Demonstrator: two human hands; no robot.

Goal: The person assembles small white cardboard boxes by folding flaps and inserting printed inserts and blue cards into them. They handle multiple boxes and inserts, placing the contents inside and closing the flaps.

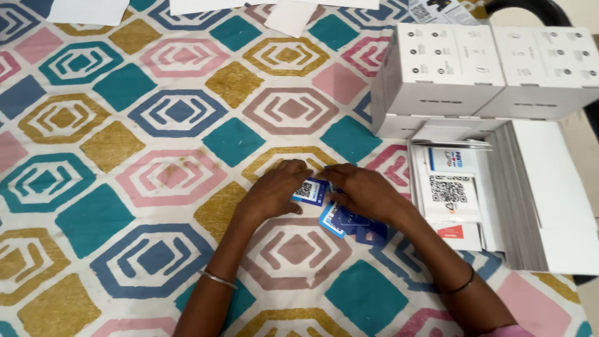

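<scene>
Left hand (274, 192) and right hand (365, 193) pinch blue cards (340, 218) (fingers curled) on patterned cloth (156, 125).

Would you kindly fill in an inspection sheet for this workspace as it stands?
Surface: patterned cloth with coloured hexagons and diamonds.
Job's things: small blue-and-white cards lying under both hands.
Clutter: white boxes at upper right; a stack of printed sheets and a pile of flat white cardboard beside the hands; white papers at the top edge.
Hands: left hand and right hand both rest on the cards.
Cables: nothing seen.
Surroundings: nothing seen.
</scene>
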